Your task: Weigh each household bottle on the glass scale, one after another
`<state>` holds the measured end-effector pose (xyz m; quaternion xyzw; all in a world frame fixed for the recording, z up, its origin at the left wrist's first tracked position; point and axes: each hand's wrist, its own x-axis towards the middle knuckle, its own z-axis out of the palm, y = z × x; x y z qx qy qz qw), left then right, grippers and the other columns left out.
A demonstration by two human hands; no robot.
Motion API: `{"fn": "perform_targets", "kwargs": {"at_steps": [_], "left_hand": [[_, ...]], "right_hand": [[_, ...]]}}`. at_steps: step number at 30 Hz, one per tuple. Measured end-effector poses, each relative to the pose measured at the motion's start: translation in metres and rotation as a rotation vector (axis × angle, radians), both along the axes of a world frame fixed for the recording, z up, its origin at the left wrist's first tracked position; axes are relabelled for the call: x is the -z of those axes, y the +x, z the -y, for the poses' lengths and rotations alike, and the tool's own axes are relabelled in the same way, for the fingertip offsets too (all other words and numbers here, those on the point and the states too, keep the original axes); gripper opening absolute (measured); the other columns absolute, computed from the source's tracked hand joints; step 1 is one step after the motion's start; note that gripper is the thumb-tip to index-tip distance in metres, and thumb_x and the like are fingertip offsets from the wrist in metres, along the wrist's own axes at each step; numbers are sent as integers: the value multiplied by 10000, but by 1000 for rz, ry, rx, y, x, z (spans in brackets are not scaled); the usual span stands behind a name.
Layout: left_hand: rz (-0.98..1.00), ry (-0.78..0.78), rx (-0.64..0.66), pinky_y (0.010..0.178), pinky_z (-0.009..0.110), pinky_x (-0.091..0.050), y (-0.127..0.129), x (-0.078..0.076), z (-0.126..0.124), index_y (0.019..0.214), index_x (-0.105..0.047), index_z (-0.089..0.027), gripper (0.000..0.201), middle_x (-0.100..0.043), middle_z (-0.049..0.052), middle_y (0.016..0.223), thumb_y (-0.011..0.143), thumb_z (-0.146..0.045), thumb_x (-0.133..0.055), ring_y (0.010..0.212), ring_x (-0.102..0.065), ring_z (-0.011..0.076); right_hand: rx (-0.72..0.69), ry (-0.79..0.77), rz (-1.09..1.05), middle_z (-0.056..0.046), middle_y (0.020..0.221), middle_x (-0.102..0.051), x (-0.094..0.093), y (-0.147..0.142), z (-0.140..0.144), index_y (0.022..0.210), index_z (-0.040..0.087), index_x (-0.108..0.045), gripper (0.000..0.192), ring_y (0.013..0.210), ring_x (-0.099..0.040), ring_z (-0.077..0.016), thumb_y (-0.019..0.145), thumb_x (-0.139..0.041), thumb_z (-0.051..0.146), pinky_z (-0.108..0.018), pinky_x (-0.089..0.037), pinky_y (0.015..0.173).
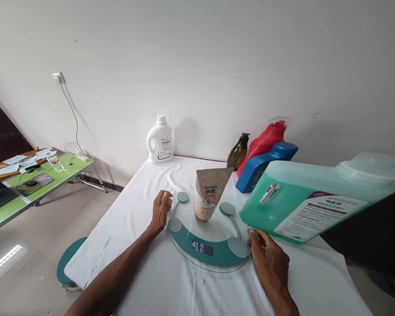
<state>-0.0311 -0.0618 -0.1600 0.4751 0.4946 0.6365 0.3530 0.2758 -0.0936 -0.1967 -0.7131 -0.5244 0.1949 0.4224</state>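
A round glass bathroom scale [197,262] with a green band lies on the white-clothed table. Its small display [202,248] is lit, with characters I cannot read fully. A beige squeeze tube [209,193], marked Rejoice, stands cap-down on the glass, leaning slightly right. Just outside the scale's left edge is my left hand [160,211], fingers curled in, with nothing visible in them. At the right edge, my right hand [270,258] is closed, thumb and fingers pinching the glass rim.
A large jug of green liquid [303,197] stands close beyond my right hand. Behind it are a blue bottle [260,164], a red bottle [263,142] and a dark pump bottle [238,151]. A white jug [161,140] stands at the back left. Left are a green table [42,184] and a stool [70,259].
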Motion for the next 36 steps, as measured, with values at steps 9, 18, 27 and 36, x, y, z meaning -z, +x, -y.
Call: {"fn": "perform_targets", "kwargs": {"at_steps": [9, 18, 27, 36], "left_hand": [[-177, 201, 216, 974, 402, -496, 25, -45, -1, 1326, -627, -203, 691, -733, 140, 1197, 919, -758, -686, 1106, -668, 276], [-254, 243, 397, 1087, 464, -485, 45, -66, -20, 1422, -599, -222, 835, -669, 155, 1396, 828, -787, -760, 1289, -626, 354], [-262, -14, 475, 847, 393, -576, 59, -66, -18, 1094, -715, -173, 628, -776, 110, 1045, 662, -520, -1011, 999, -722, 294], [-209, -103, 514, 761, 368, -587, 66, -57, -26, 836, -748, -163, 475, -767, 72, 868, 626, -493, -1016, 853, -728, 251]], "right_hand": [[2, 11, -27, -86, 675, -720, -6, -4, 4, 720, 285, -620, 407, 650, -647, -280, 855, -457, 632, -389, -480, 703], [11, -6, -25, -73, 660, -705, -6, -5, 3, 719, 286, -598, 377, 652, -630, -272, 856, -455, 607, -392, -453, 723], [45, -65, -64, -80, 694, -719, -12, -8, 3, 769, 281, -625, 355, 720, -647, -291, 816, -463, 594, -419, -469, 808], [66, -50, -54, -79, 683, -722, -6, -8, 3, 779, 279, -638, 384, 713, -654, -289, 834, -468, 619, -424, -484, 798]]}}
